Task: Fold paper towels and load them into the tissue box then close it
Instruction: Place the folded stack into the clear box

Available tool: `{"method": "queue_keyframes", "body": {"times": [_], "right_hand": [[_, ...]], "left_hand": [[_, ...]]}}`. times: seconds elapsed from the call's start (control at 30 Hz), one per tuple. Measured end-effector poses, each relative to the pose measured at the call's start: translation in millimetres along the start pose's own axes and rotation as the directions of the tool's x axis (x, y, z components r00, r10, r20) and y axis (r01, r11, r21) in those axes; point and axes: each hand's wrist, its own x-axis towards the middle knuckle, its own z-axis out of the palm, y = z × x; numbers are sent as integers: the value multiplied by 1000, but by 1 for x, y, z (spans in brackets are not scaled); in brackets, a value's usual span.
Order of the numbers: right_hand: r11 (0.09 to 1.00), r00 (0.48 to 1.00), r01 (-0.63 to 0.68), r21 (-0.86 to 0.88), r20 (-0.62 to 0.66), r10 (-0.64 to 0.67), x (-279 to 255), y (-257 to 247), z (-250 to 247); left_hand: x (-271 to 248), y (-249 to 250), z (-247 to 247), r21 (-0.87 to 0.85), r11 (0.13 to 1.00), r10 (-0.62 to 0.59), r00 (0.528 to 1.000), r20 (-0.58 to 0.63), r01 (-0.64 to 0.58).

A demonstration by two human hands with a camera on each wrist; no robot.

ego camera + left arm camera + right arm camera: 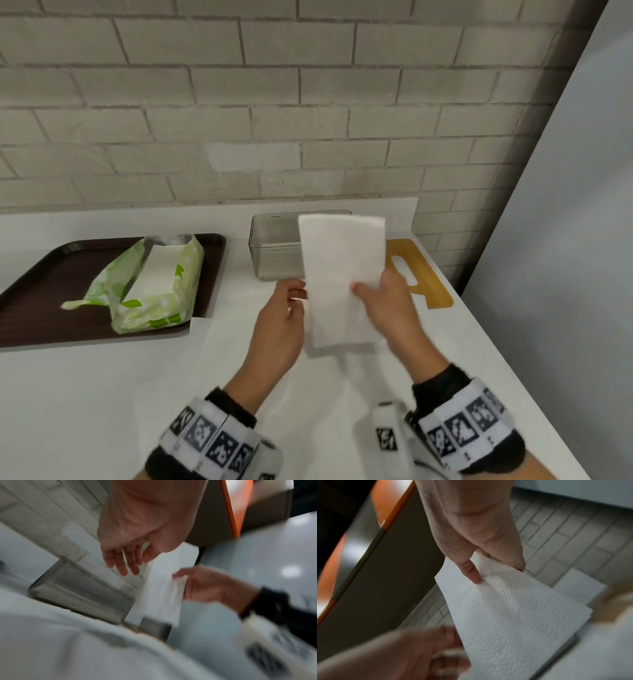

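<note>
A folded white paper towel (342, 274) is held up above the counter, in front of the clear grey tissue box (274, 253). My right hand (373, 287) pinches its right edge, thumb on the front and fingers behind; the right wrist view shows this pinch (498, 573) on the embossed towel (513, 615). My left hand (298, 294) hovers at the towel's left edge. In the left wrist view its fingers (120, 563) are straight and hold nothing, beside the towel (161, 588). The box (82, 592) stands open, and its wooden lid (418, 270) lies to its right.
A green pack of paper towels (150, 284) lies torn open on a dark brown tray (41, 291) at the left. A brick wall runs along the back of the white counter (85, 394). A grey panel (565, 240) borders the counter's right edge.
</note>
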Motion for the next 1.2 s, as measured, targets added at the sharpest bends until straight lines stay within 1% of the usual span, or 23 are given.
{"method": "queue_keyframes", "body": {"times": [0.03,0.07,0.1,0.13,0.17,0.2,0.23,0.33,0.43,0.5,0.6,0.67,0.7,0.73,0.77,0.83,0.87,0.9,0.93,1.0,1.03,1.13,1.2], "right_hand": [[1000,1000,4,-15,-16,-5,9,-4,-11],[1000,1000,7,-25,-30,-8,17,-7,-21],[999,999,12,-30,-41,-14,25,-9,-30],[999,999,13,-38,-50,-15,32,-11,-38],[999,998,11,-48,-59,-14,36,-12,-46],[998,998,7,-62,-68,-11,40,-12,-54],[998,997,4,-70,-75,-9,42,-12,-60],[996,997,4,-88,-83,-11,44,-7,-76],[994,997,-38,-105,-74,31,44,4,-84],[992,996,-70,-109,-60,64,44,12,-87],[992,995,-81,-100,-64,74,46,18,-91],[994,995,-80,-73,-64,75,52,19,-94],[995,995,-80,-64,-60,76,55,18,-95],[995,996,-79,-57,-55,75,59,16,-95],[995,996,-76,-59,-49,73,64,13,-95],[995,998,-57,-83,-28,55,75,5,-93],[993,999,-43,-107,-14,42,82,1,-91],[990,1000,-29,-141,0,29,90,-5,-87],[984,1000,-11,-176,16,14,99,-11,-83],[964,997,55,-261,67,-39,120,-25,-71],[941,992,109,-320,98,-81,131,-33,-65],[823,959,277,-495,202,-201,172,-61,-39],[733,931,357,-579,281,-232,200,-74,-16]], "left_hand": [[5,-8,0,223,972,42,993,114,-67],[7,-16,0,432,881,58,950,307,-193],[7,-23,2,526,769,35,846,531,-362],[7,-29,3,507,687,-1,697,717,-521],[8,-31,5,442,635,-30,551,834,-634],[9,-31,5,384,592,-46,446,894,-708],[13,-29,5,350,552,-51,388,920,-757],[27,-23,7,304,503,-60,318,946,-809],[39,-22,10,263,437,-91,248,964,-860],[46,-23,13,253,401,-124,222,967,-880],[57,-25,18,232,364,-123,201,972,-902],[61,-26,20,242,356,-141,204,969,-903],[62,-25,19,256,373,-151,214,965,-892],[64,-22,18,272,421,-139,234,962,-866],[67,-19,16,291,496,-102,278,955,-818],[76,-12,9,344,676,-34,439,898,-652],[82,-11,4,370,745,-36,520,853,-556],[87,-14,-2,413,773,-81,571,817,-481],[91,-18,-8,482,755,-164,584,795,-445],[92,-26,-17,619,647,-316,582,749,-446],[91,-28,-21,648,614,-313,616,723,-450],[87,-18,-35,672,647,-161,797,582,-360],[80,-12,-47,626,744,-106,883,457,-234]]}}
